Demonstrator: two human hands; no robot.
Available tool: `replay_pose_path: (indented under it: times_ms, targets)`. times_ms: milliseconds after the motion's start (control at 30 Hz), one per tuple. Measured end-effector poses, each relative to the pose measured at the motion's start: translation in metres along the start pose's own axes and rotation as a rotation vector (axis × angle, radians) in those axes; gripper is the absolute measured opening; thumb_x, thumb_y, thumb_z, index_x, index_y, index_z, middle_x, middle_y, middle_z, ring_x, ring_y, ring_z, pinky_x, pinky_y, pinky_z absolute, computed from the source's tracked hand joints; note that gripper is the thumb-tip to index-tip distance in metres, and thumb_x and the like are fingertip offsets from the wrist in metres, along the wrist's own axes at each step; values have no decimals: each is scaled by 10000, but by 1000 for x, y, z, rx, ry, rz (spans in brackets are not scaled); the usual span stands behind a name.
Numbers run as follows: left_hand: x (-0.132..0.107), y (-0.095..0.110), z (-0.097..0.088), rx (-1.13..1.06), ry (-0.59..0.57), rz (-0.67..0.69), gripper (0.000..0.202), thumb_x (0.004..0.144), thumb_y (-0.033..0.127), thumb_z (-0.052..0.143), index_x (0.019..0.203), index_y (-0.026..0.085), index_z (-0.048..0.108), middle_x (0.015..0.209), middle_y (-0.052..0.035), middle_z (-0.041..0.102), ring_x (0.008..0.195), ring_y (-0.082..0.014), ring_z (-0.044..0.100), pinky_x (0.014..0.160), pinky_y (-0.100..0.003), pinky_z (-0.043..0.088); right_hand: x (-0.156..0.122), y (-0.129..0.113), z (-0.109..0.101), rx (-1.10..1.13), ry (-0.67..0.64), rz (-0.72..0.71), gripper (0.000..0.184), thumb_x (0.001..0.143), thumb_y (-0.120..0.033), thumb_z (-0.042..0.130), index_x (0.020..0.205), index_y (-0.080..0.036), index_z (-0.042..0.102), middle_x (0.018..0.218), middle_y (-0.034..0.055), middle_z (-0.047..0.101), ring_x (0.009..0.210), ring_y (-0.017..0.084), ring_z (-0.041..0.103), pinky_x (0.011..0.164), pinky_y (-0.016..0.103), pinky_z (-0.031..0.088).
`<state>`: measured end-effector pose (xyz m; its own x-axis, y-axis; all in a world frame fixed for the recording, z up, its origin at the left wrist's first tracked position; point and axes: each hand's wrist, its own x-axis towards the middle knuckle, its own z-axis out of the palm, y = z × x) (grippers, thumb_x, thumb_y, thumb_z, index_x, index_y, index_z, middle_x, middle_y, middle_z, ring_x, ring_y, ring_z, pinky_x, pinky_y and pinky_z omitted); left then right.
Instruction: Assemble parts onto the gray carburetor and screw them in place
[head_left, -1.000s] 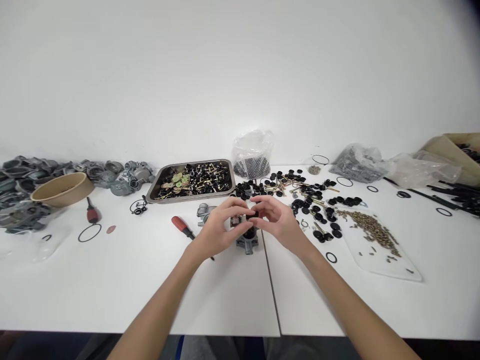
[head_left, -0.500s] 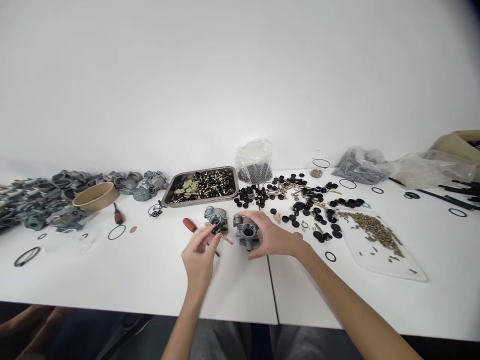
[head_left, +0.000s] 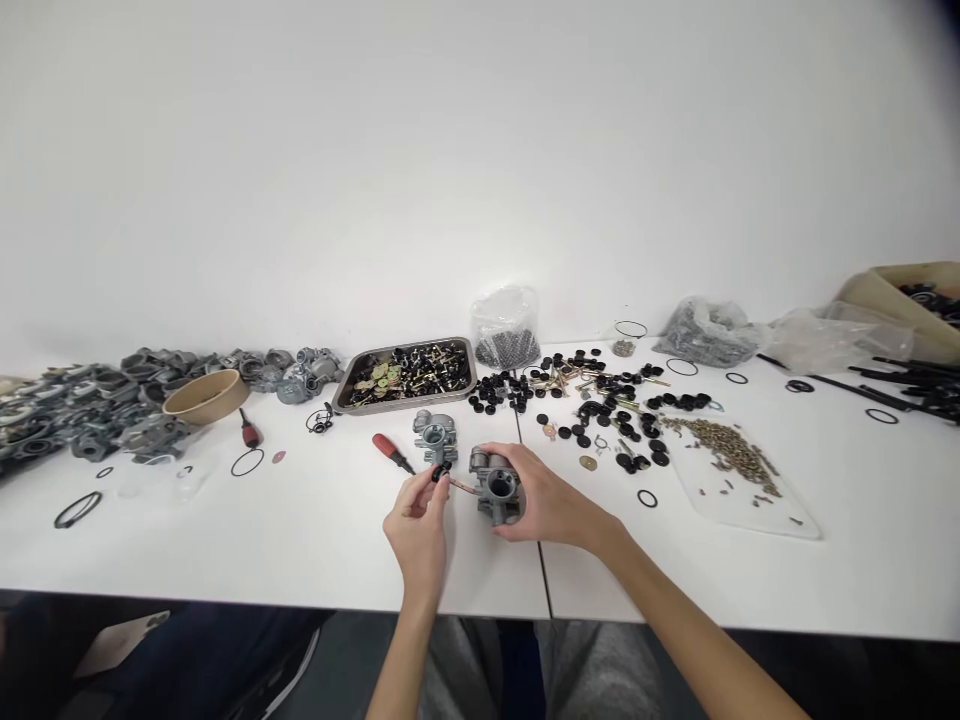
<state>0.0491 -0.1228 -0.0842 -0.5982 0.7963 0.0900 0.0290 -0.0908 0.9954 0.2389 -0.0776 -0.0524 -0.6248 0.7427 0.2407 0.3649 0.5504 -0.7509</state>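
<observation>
My right hand (head_left: pixel 551 497) is wrapped around a grey metal carburetor (head_left: pixel 498 487), its round bore facing me. Between the thumb and fingers of my left hand (head_left: pixel 420 515) is a black-headed copper-coloured pin (head_left: pixel 460 486). Its thin end points right and reaches the carburetor's left side; whether it has entered a hole I cannot tell. Just behind my left fingers stands a second carburetor (head_left: pixel 435 436). A red-handled screwdriver (head_left: pixel 391 452) lies left of it, its tip toward my left hand.
A metal tray (head_left: pixel 337 398) holds many small black and brass parts. Black caps (head_left: pixel 583 441) and pins are scattered to the right, near a white board (head_left: pixel 720 510) with brass pieces (head_left: pixel 731 450). Carburetor bodies (head_left: pixel 112 400) and a tan ring-shaped container (head_left: pixel 206 398) are at left.
My left hand has moved right, bringing the pin's thin end up to the carburetor's side. My right hand keeps its grip on the carburetor. The view has shifted slightly.
</observation>
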Motion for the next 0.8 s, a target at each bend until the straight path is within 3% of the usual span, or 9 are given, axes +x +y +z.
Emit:
replay_pose_path:
  times_ms: [333, 633, 800]
  targets:
    - [2, 0, 5, -4, -4, -32, 410, 687, 420, 784, 963, 122, 727, 924, -97, 713, 832, -205, 673, 794, -336, 557, -1, 1, 4, 3, 7, -19, 861, 689, -257, 770, 1431, -305, 336, 1396, 80, 454, 1273, 275, 459, 1059, 418, 427]
    - [-17, 4, 5, 85, 138, 120, 316, 761, 396, 732, 964, 155, 704, 963, -75, 673, 873, -191, 635, 841, -331, 535, 1, 1, 7, -72, 23, -70, 893, 686, -302, 796, 1438, -306, 315, 1404, 68, 466, 1281, 282, 428, 1059, 433, 426]
    - [-21, 0, 8, 135, 90, 132, 259, 811, 388, 683, 922, 156, 709, 942, -76, 665, 877, -190, 622, 811, -311, 517, 2, 3, 10, -99, 18, -70, 914, 702, -276, 779, 1466, -318, 280, 1417, 46, 459, 1294, 265, 408, 1074, 424, 420]
